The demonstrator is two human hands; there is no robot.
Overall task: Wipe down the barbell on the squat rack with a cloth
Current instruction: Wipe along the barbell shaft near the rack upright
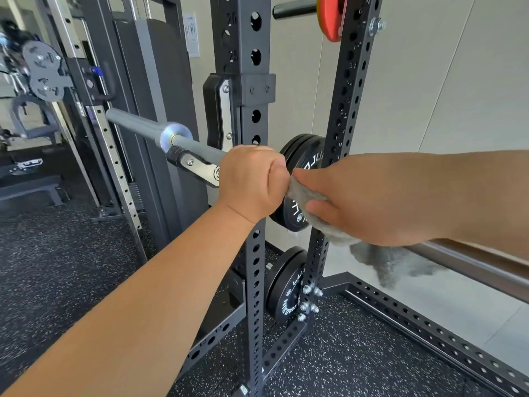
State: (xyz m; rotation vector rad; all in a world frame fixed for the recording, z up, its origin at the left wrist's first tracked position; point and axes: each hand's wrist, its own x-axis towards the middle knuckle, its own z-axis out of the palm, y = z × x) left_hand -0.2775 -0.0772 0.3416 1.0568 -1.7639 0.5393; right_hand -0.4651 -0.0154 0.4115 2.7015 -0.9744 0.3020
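Observation:
The grey steel barbell lies across the J-hook of the black squat rack, its sleeve pointing away to the left. My left hand grips the bar just right of the hook, fist closed round the shaft. Directly to its right, my right hand holds a grey cloth wrapped over the bar, with the loose end hanging below. The bar continues right beneath my right forearm.
Black weight plates hang on pegs on the rear upright, with more plates lower down. A red plate sits on a peg up top. A cable machine stands to the left on speckled rubber flooring.

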